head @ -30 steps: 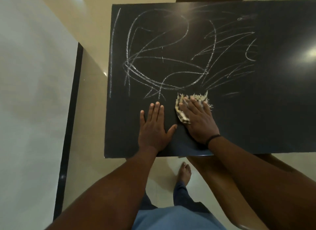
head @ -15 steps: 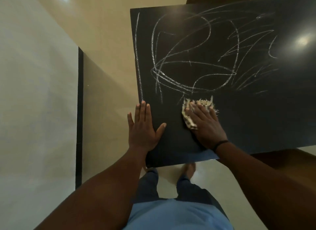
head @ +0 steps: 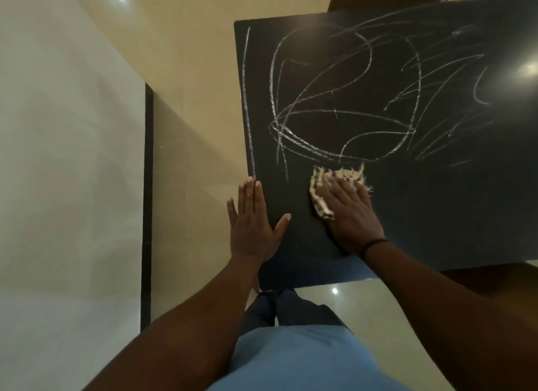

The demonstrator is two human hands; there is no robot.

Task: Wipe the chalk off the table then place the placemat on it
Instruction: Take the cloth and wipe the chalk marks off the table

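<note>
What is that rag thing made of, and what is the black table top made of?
The rag looks like woven cloth, pale with a dark check pattern; its frayed, fringed edge is the sign. The table top looks hard, smooth and dark: it mirrors lamps and takes chalk lines. Stone, glass or painted board, I cannot tell.

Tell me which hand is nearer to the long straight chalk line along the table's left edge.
Left. The left hand lies flat with fingertips at the chalk line's lower end; the right hand presses the cloth farther right.
</note>
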